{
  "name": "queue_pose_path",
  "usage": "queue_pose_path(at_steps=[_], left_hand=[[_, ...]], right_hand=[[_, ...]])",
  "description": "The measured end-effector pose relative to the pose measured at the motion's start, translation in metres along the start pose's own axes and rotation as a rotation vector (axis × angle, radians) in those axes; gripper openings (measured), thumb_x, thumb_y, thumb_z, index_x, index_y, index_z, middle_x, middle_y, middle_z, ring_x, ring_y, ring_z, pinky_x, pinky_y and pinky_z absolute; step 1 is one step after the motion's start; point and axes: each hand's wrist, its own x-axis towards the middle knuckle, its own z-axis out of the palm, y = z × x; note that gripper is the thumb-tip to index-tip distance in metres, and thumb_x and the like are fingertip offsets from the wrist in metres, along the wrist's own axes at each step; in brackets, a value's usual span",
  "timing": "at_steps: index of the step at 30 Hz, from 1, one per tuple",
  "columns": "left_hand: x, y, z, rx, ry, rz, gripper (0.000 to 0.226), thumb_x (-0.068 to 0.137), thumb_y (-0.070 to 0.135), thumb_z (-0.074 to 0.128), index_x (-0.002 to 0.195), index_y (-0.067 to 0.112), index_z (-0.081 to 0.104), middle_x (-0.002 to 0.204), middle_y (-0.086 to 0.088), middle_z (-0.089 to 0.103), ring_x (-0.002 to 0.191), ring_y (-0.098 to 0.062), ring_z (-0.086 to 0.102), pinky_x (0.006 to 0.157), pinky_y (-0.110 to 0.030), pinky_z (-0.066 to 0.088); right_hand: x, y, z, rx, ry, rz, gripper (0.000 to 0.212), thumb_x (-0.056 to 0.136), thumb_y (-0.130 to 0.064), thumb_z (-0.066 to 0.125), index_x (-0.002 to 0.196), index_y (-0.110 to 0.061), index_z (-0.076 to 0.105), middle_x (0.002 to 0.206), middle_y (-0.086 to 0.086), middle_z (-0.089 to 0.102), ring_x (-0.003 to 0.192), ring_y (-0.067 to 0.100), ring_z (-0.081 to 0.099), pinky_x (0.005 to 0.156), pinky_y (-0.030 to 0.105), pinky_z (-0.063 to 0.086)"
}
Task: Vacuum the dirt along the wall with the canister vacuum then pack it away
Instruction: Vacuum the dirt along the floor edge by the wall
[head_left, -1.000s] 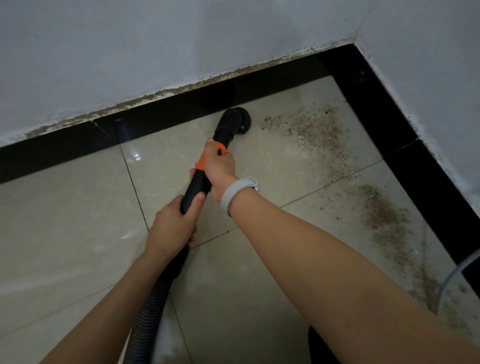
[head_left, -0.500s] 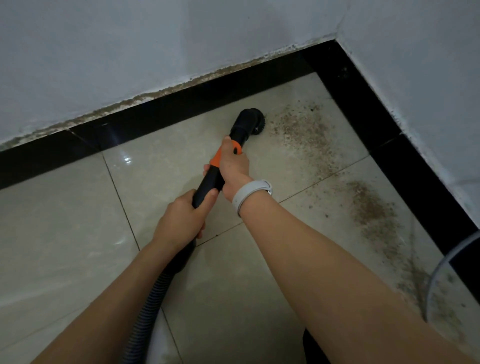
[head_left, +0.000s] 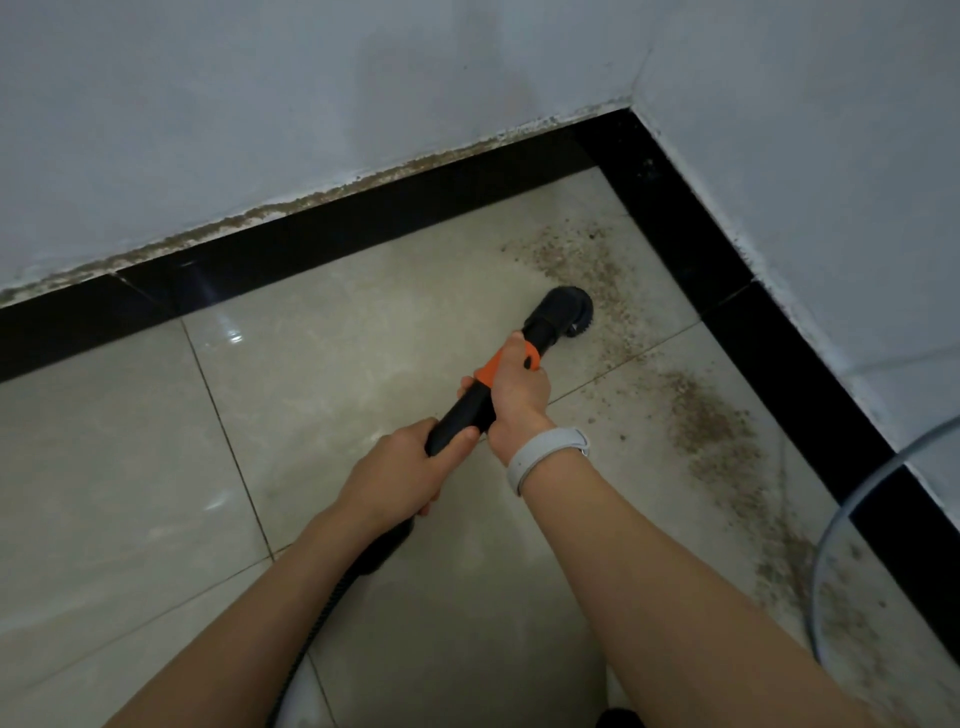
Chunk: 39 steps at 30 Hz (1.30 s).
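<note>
Black brush head (head_left: 563, 312) just beyond right hand (head_left: 517, 387), both grips closed round wand (head_left: 465, 413), left hand (head_left: 397, 470) lower

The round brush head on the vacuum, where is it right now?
In the head view, the brush head sits right of centre on the tiled floor, at the dirt patch near the corner.

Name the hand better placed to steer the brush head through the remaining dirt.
Right hand: it grips the wand nearest the brush head, beside the dirt. The left hand holds farther back.
</note>
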Motion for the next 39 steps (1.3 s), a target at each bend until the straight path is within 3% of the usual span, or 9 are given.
queue_pose_path(at_steps=[5, 10, 13, 16, 20, 23, 30, 39], left_hand=[[-0.003, 0.001, 0.002, 0.048, -0.016, 0.001, 0.041, 0.086, 0.062, 0.044, 0.072, 0.024, 0.050, 0.049, 0.006, 0.060, 0.039, -0.006, 0.057, 0.046, -0.019, 0.041], [-0.004, -0.001, -0.010, 0.057, 0.170, -0.068, 0.046, 0.081, 0.067, 0.041, 0.070, 0.023, 0.051, 0.049, 0.005, 0.061, 0.041, -0.007, 0.058, 0.051, -0.026, 0.047], [0.000, -0.005, -0.017, -0.015, 0.263, -0.118, 0.042, 0.085, 0.059, 0.046, 0.072, 0.020, 0.054, 0.054, 0.001, 0.063, 0.046, -0.014, 0.061, 0.060, -0.036, 0.054], [0.005, -0.008, -0.022, -0.077, 0.316, -0.149, 0.042, 0.089, 0.053, 0.048, 0.074, 0.014, 0.055, 0.054, -0.002, 0.063, 0.044, -0.017, 0.060, 0.059, -0.039, 0.054], [0.009, -0.007, -0.029, -0.128, 0.272, -0.164, 0.043, 0.092, 0.047, 0.048, 0.080, 0.007, 0.056, 0.054, -0.007, 0.063, 0.042, -0.017, 0.059, 0.050, -0.032, 0.050], [0.015, 0.000, -0.029, -0.133, 0.244, -0.172, 0.041, 0.092, 0.045, 0.048, 0.081, 0.006, 0.055, 0.052, -0.008, 0.062, 0.041, -0.017, 0.058, 0.043, -0.021, 0.046], [0.032, 0.018, -0.020, -0.113, 0.225, -0.178, 0.040, 0.092, 0.046, 0.048, 0.080, 0.008, 0.055, 0.051, -0.008, 0.062, 0.042, -0.018, 0.058, 0.047, -0.027, 0.048], [0.053, 0.029, -0.001, -0.112, 0.249, -0.162, 0.042, 0.089, 0.051, 0.050, 0.074, 0.012, 0.053, 0.045, -0.003, 0.059, 0.039, -0.016, 0.056, 0.048, -0.029, 0.046]], right_hand=[[0.001, 0.004, -0.007, 0.019, 0.041, -0.029, 0.030, 0.096, -0.041, 0.047, 0.099, -0.011, 0.042, 0.069, 0.009, 0.051, 0.043, 0.018, 0.053, 0.041, 0.026, 0.047], [0.005, 0.001, 0.022, -0.049, -0.115, 0.012, 0.032, 0.095, -0.041, 0.048, 0.102, -0.010, 0.042, 0.070, 0.009, 0.050, 0.040, 0.017, 0.053, 0.042, 0.025, 0.049], [0.009, 0.000, 0.046, -0.114, -0.211, 0.010, 0.034, 0.095, -0.041, 0.048, 0.105, -0.009, 0.042, 0.074, 0.010, 0.050, 0.041, 0.018, 0.053, 0.045, 0.028, 0.050], [0.013, 0.000, 0.063, -0.180, -0.283, 0.030, 0.037, 0.094, -0.044, 0.048, 0.110, -0.011, 0.041, 0.075, 0.009, 0.052, 0.037, 0.016, 0.054, 0.041, 0.025, 0.049], [0.018, -0.002, 0.072, -0.267, -0.315, 0.061, 0.046, 0.093, -0.050, 0.046, 0.124, -0.017, 0.037, 0.085, 0.008, 0.055, 0.041, 0.014, 0.058, 0.039, 0.022, 0.048], [0.023, -0.009, 0.068, -0.276, -0.337, 0.079, 0.045, 0.092, -0.052, 0.046, 0.122, -0.019, 0.037, 0.081, 0.007, 0.057, 0.043, 0.014, 0.060, 0.043, 0.024, 0.050], [0.038, -0.029, 0.057, -0.258, -0.332, 0.087, 0.047, 0.093, -0.052, 0.044, 0.125, -0.019, 0.037, 0.077, 0.007, 0.056, 0.052, 0.017, 0.061, 0.054, 0.031, 0.055], [0.050, -0.051, 0.038, -0.203, -0.342, 0.069, 0.040, 0.094, -0.048, 0.046, 0.117, -0.016, 0.040, 0.073, 0.006, 0.054, 0.047, 0.016, 0.058, 0.048, 0.028, 0.053]])
